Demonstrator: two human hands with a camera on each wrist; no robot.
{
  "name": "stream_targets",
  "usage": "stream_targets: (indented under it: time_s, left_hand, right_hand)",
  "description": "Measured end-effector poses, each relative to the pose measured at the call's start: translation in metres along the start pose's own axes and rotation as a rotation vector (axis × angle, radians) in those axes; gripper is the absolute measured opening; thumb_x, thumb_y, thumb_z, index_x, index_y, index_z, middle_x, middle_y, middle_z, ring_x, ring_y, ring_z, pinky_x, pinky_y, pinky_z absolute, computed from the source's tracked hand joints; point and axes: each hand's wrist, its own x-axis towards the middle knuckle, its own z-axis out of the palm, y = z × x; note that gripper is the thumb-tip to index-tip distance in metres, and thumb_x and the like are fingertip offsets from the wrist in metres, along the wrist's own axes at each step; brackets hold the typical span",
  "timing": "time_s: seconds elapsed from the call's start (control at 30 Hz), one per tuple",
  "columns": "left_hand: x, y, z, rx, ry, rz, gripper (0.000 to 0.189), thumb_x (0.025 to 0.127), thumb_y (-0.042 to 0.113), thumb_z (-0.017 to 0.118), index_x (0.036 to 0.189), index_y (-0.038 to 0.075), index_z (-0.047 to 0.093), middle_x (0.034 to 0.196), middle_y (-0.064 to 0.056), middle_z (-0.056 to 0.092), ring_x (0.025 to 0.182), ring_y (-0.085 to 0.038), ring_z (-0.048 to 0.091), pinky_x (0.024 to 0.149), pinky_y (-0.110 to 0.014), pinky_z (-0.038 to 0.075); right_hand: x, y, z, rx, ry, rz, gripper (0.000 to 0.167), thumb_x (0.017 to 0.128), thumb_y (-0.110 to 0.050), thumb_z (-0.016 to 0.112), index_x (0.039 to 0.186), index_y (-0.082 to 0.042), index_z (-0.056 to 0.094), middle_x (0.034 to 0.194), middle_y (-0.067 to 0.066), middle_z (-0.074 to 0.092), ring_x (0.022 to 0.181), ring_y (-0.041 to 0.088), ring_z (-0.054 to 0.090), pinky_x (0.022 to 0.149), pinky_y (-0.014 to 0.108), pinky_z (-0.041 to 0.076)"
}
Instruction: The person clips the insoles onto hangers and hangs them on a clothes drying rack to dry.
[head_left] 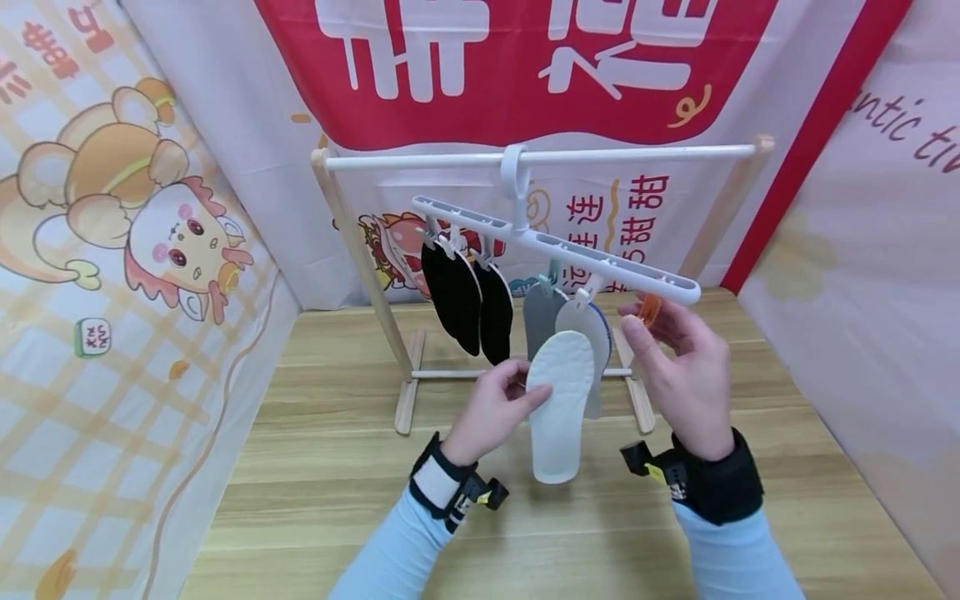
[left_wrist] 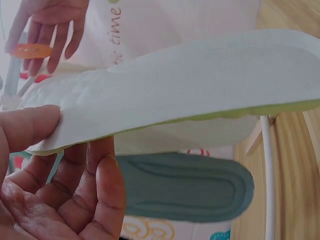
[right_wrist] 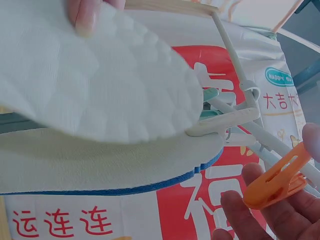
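Note:
A white insole (head_left: 558, 408) with a green edge hangs toe-up from my left hand (head_left: 497, 410). That hand pinches its upper side, thumb on the near face and fingers behind. My right hand (head_left: 692, 375) holds an orange clip (head_left: 650, 310) between thumb and fingers, just below the right end of the white hanger bar (head_left: 566, 248). In the right wrist view the orange clip (right_wrist: 277, 180) shows no insole in it. Behind the held insole, a pale insole with a blue edge (right_wrist: 110, 162) and a grey-green insole (left_wrist: 185, 187) hang from clips.
Two black insoles (head_left: 452, 296) hang from clips on the bar's left half. The hanger's hook (head_left: 514, 171) sits over the top rail (head_left: 637, 155) of a wooden-legged rack standing on the wood-grain table (head_left: 315, 467). Printed cloths (head_left: 82, 350) surround the table.

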Motion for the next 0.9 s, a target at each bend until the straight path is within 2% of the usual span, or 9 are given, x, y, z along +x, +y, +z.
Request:
stream_targets:
  time_s: [0.23,0.4,0.57,0.73,0.9]
  left_hand:
    - [0.016,0.002,0.016,-0.002,-0.031,-0.024,0.021,0.095,0.021,0.070,0.111,0.009,0.066,0.097,-0.003,0.065,0.081,-0.017,0.062,0.072,-0.028,0.055]
    - [0.024,0.006,0.026,0.012,-0.055,-0.008,0.021,0.094,0.022,0.070,0.110,0.008,0.067,0.097,-0.002,0.066,0.081,-0.015,0.062,0.071,-0.027,0.055]
    - [0.027,0.013,0.032,0.005,-0.086,0.011,0.021,0.095,0.021,0.070,0.110,0.008,0.066,0.099,-0.002,0.066,0.081,-0.014,0.061,0.072,-0.026,0.055]
    - [0.031,0.019,0.036,0.035,-0.093,0.032,0.019,0.094,0.023,0.070,0.106,0.009,0.065,0.096,-0.001,0.066,0.079,-0.013,0.061,0.069,-0.025,0.054]
    - [0.033,0.020,0.038,0.055,-0.100,0.040,0.018,0.094,0.023,0.070,0.104,0.009,0.064,0.094,0.000,0.065,0.078,-0.012,0.061,0.068,-0.025,0.054]
  right_hand:
    - [0.005,0.000,-0.001,0.074,-0.014,0.001,0.036,0.096,-0.012,0.066,0.131,-0.007,0.062,0.116,0.008,0.070,0.105,0.011,0.066,0.094,0.021,0.049]
    - [0.007,-0.002,-0.003,0.150,-0.041,0.045,0.035,0.098,-0.013,0.062,0.132,-0.005,0.061,0.118,0.011,0.069,0.108,0.015,0.065,0.095,0.023,0.048]
    - [0.008,-0.004,-0.002,0.169,-0.050,0.070,0.035,0.099,-0.015,0.060,0.132,-0.002,0.060,0.118,0.012,0.069,0.109,0.015,0.065,0.097,0.025,0.048]
    - [0.011,-0.006,-0.001,0.198,-0.023,0.083,0.033,0.100,-0.015,0.058,0.127,0.003,0.062,0.113,0.012,0.071,0.102,0.018,0.065,0.097,0.028,0.048]
    - [0.013,-0.009,-0.001,0.251,0.023,0.096,0.032,0.100,-0.016,0.057,0.123,0.005,0.065,0.109,0.013,0.071,0.108,0.022,0.062,0.100,0.037,0.046]
